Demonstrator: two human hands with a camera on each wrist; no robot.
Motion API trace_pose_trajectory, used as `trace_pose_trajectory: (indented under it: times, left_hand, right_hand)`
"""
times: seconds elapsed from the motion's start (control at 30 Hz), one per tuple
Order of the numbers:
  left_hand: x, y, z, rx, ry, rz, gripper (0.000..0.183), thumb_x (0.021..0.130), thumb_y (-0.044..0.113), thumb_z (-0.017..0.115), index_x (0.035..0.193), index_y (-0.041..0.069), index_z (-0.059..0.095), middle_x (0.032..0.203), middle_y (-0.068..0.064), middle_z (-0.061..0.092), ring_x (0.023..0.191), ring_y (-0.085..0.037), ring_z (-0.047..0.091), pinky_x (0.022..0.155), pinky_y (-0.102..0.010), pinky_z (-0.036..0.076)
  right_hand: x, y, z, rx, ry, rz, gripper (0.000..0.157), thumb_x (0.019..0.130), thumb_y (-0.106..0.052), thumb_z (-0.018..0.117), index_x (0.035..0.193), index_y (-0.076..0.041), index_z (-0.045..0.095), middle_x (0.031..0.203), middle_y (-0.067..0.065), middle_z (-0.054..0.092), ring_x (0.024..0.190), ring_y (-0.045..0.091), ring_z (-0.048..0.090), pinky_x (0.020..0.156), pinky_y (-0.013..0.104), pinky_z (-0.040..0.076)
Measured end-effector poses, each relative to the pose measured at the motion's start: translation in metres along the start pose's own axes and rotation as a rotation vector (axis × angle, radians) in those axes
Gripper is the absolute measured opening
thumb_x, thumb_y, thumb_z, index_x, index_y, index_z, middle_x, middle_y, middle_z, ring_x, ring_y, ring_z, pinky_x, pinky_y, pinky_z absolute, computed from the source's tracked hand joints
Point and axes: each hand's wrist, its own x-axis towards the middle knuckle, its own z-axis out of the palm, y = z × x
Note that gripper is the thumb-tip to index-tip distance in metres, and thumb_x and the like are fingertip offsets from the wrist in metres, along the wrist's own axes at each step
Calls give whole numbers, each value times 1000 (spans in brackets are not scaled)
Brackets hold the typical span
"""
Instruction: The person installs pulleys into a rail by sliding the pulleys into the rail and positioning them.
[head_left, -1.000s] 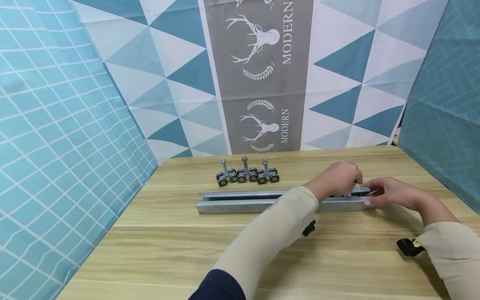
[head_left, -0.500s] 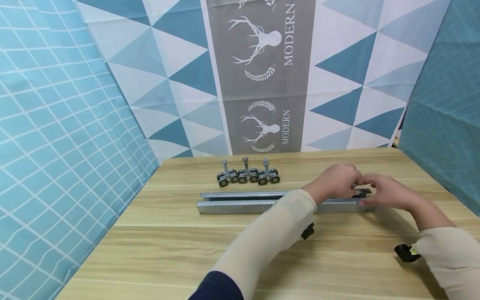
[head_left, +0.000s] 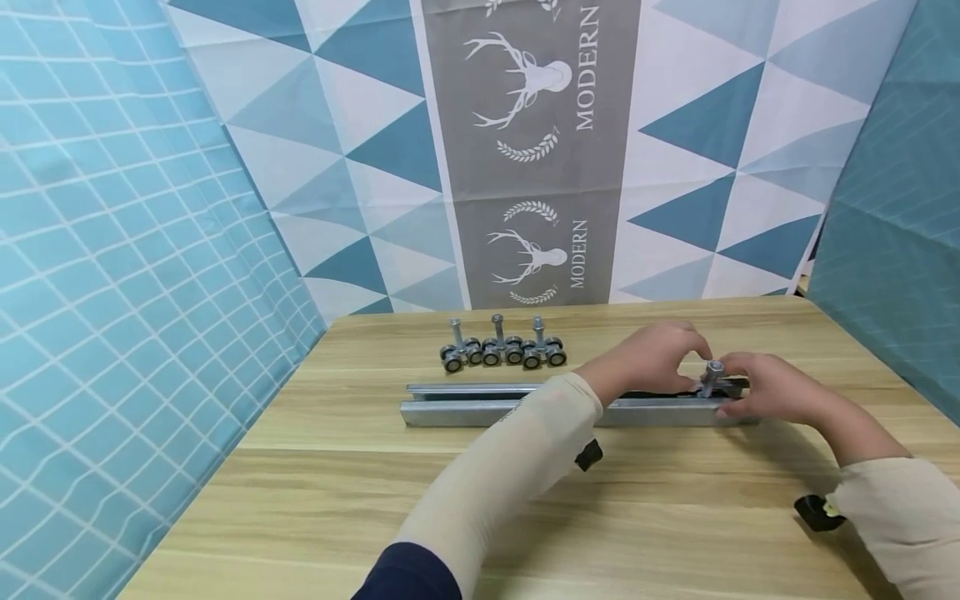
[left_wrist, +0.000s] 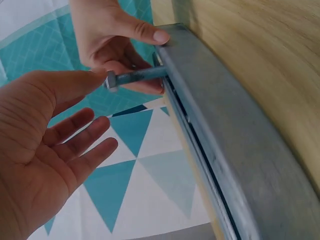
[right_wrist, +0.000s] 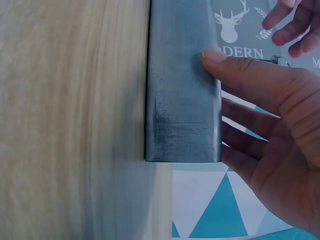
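Note:
A grey metal track (head_left: 465,413) with a slot along its top lies across the table. From the slot near its right end rises the bolt (head_left: 713,375) of a trolley roller, tilted a little; its wheels are hidden inside the track. My left hand (head_left: 654,357) is beside the bolt, fingers spread; in the left wrist view its thumb is at the bolt head (left_wrist: 112,81), whether touching I cannot tell. With the thumb on the front face and fingers behind, my right hand (right_wrist: 280,107) holds the track's right end (right_wrist: 184,115).
Three more trolley rollers (head_left: 501,350) with upright bolts stand in a row behind the track. The wooden table (head_left: 322,492) meets a patterned cloth (head_left: 540,167) at the back. Grid-patterned blue cloth (head_left: 112,250) hangs on the left, and teal cloth (head_left: 892,233) on the right.
My left hand has let go of the bolt and moved slightly left, opening its fingers, so the bolt shows. My right hand has shifted left from the track's very end.

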Motion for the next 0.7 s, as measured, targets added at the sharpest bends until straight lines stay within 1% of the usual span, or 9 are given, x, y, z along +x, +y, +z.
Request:
trace_pose_trajectory:
  times: [0.13,0.23,0.33,0.5,0.57,0.7]
  left_hand:
    - [-12,-5,-4,-60,5,42,45,88,30,72,129,16,62,128,6,58,118,-4,50,95,-12,35]
    - [-23,-7,-5,-98,7,68,49,87,30,73,132,14,60,129,4,56,117,-5,49,95,-11,35]
    - [-34,-9,-6,-110,10,79,54,85,32,75,134,15,58,127,4,53,115,-4,47,95,-11,33]
    - [-53,-14,-7,-133,1,66,59,84,34,75,138,19,54,128,4,48,115,-3,44,97,-12,33]
    - [-61,-17,-9,-141,5,60,60,84,34,75,138,19,54,129,4,48,116,-4,45,97,-13,34]
    - [-79,-26,-13,-159,17,42,61,84,33,76,138,18,54,129,3,49,116,-6,46,95,-15,37]
  right_hand:
    - [0,0,0,-9,-2,-15,40,68,-21,88,99,-4,67,91,-1,64,77,14,55,63,33,45]
    - [-1,0,0,-10,-1,-18,41,69,-20,88,101,-5,68,89,-4,63,75,12,53,61,30,43]
    - [-3,-1,0,5,-11,-14,40,70,-19,87,102,-6,68,88,-4,62,74,12,51,60,30,42]
    - [-3,-2,0,15,-3,-19,39,69,-17,87,102,-7,68,90,-3,63,74,12,50,60,29,42]
    - [-2,-2,1,15,1,-24,42,68,-17,88,105,-6,69,92,-3,64,76,13,51,61,29,42]
    - [-1,-1,1,3,7,-27,44,67,-17,88,106,-6,71,93,-2,65,78,14,52,63,31,43]
